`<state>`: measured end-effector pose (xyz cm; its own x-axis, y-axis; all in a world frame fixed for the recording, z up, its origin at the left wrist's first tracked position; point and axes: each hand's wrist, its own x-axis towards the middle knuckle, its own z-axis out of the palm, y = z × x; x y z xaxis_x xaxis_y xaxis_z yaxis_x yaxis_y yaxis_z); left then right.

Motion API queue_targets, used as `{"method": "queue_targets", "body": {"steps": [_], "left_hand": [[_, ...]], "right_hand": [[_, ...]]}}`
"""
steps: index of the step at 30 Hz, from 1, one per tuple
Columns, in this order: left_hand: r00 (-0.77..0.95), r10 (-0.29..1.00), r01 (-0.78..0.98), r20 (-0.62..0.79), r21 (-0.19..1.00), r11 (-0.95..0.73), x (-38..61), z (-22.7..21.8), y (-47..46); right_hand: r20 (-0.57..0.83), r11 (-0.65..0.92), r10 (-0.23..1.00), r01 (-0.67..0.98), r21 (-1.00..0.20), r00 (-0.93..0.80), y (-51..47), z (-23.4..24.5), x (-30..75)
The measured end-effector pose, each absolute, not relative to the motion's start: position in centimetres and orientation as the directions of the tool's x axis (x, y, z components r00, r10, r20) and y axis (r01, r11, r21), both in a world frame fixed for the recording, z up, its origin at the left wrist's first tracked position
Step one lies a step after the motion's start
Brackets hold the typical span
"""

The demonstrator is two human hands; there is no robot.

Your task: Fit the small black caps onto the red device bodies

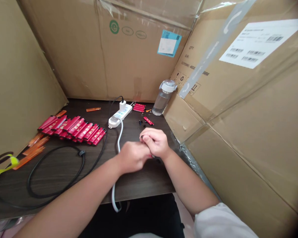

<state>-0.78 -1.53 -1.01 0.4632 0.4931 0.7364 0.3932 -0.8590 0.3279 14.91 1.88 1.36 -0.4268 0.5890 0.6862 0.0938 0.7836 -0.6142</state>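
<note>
My left hand (pixel 134 157) is closed in a fist and meets my right hand (pixel 155 141) above the dark table. My right fingers are curled too, pressed against the left fist. A small red-and-black piece (pixel 150 155) is mostly hidden between them; only a bit of red shows below and a dark tip by the right fingers. Just beyond the hands lie a single red stick with gold print (pixel 148 121) and small black bits (pixel 140 122). A heap of red sticks with black ends (pixel 73 129) lies to the left.
A white power strip (pixel 120 115) with plugs stands behind the hands, its white cable (pixel 119 134) running down beside my left wrist. A black cable (pixel 29 178) loops at left. Orange strips (pixel 31 155), more red sticks (pixel 139 107) and a water bottle (pixel 161 100) lie between cardboard walls (pixel 79 66).
</note>
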Motion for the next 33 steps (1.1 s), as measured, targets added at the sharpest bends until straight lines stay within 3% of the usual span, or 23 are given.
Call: {"method": "queue_targets", "body": {"steps": [4, 7, 9, 14, 25, 33], "left_hand": [[0.200, 0.664, 0.399, 0.721, 0.559, -0.727, -1.2, -1.9, -0.1], [-0.006, 0.772, 0.409, 0.635, 0.706, -0.578, -1.3, -2.8, 0.9], [-0.069, 0.803, 0.442, 0.592, 0.740, -0.507, -1.0, -3.2, 1.2], [-0.010, 0.855, 0.510, 0.519, 0.738, -0.442, -0.5, -3.6, 1.4], [-0.123, 0.915, 0.412, 0.385, 0.858, -0.305, -0.9, -3.4, 1.9], [-0.148, 0.924, 0.394, 0.354, 0.878, -0.273, -1.1, -3.5, 1.9]], "right_hand": [[0.505, 0.489, 0.846, -0.130, -0.863, -0.172, 3.6, -0.4, 14.2], [0.339, 0.305, 0.939, -0.314, -0.899, -0.059, 5.4, -2.2, 12.9], [0.303, 0.267, 0.952, -0.373, -0.889, -0.040, 6.5, -3.0, 12.3], [0.293, 0.226, 0.953, -0.474, -0.851, -0.071, 7.8, -3.2, 12.6], [0.265, 0.162, 0.961, -0.624, -0.765, -0.075, 9.1, -0.6, 12.3], [0.187, 0.032, 0.978, -0.831, -0.555, -0.087, 10.3, 4.6, 14.5]]}}
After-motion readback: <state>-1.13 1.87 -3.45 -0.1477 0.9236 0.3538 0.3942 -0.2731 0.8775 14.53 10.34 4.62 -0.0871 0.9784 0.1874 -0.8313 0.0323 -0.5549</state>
